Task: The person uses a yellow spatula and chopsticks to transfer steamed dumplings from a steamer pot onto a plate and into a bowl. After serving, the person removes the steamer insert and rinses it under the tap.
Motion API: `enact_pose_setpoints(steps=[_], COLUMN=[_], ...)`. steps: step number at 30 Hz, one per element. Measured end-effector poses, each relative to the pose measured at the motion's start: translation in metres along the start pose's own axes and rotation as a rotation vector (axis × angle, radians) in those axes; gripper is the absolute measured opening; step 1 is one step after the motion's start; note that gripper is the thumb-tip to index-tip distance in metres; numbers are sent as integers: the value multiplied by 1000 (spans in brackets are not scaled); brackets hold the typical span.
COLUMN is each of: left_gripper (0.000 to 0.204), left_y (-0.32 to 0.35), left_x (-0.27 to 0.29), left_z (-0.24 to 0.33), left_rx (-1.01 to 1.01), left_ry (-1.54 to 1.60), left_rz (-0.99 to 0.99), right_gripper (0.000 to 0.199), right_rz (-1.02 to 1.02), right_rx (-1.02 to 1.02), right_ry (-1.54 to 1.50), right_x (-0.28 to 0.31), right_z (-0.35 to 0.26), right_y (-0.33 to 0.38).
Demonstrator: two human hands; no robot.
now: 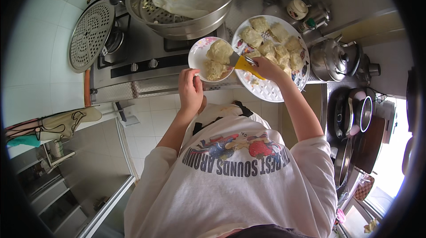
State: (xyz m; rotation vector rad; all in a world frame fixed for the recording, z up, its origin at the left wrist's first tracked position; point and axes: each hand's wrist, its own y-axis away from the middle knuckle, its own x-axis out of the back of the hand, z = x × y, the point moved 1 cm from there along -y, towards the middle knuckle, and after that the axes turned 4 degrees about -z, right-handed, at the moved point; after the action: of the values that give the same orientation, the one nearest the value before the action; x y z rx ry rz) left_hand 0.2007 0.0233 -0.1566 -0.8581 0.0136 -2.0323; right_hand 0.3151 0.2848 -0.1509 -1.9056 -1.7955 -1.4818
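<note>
Left hand (191,88) grips the near rim of the small plate (197,58), fingers curled over the edge, holding it level just beside the big plate (270,89) so the gap between them is short. The small plate carries two pale dumplings (217,58) and hangs past the worktop (146,88) edge, hence the steadying grip.

Right hand (266,67) is closed around the yellow handle of a spatula (242,61). Its blade points toward the small plate, at the seam between the two rims, flat and low, likely to slide under food rather than stab it.

The big plate rests on the worktop with more dumplings crowded on its far half; near half bare.

The steamer pot (182,2) sits open on the stove (142,60), cloth inside, its perforated tray (91,33) propped aside to the left.
</note>
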Motion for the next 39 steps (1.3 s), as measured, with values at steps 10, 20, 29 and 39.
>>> enact_pose_setpoints(steps=[10,20,29,39], left_gripper=[29,19,15,20], left_y=[-56,-92,-90,-42], left_x=[-46,-68,-72,-55], left_z=[-41,-56,-65,14], left_rx=[-369,-672,-641,-232], left_ry=[-233,-563,-637,-113], left_rz=[-275,-459,-420,-482], right_gripper=[20,19,23,26], right_rz=[-89,-59,-19,279], right_rx=[-130,-112,-108,-153], right_ry=[390,410,434,-168], right_x=[-1,5,34,56], right_z=[-46,-37,-27,-27], right_y=[-69,-83,-37,117])
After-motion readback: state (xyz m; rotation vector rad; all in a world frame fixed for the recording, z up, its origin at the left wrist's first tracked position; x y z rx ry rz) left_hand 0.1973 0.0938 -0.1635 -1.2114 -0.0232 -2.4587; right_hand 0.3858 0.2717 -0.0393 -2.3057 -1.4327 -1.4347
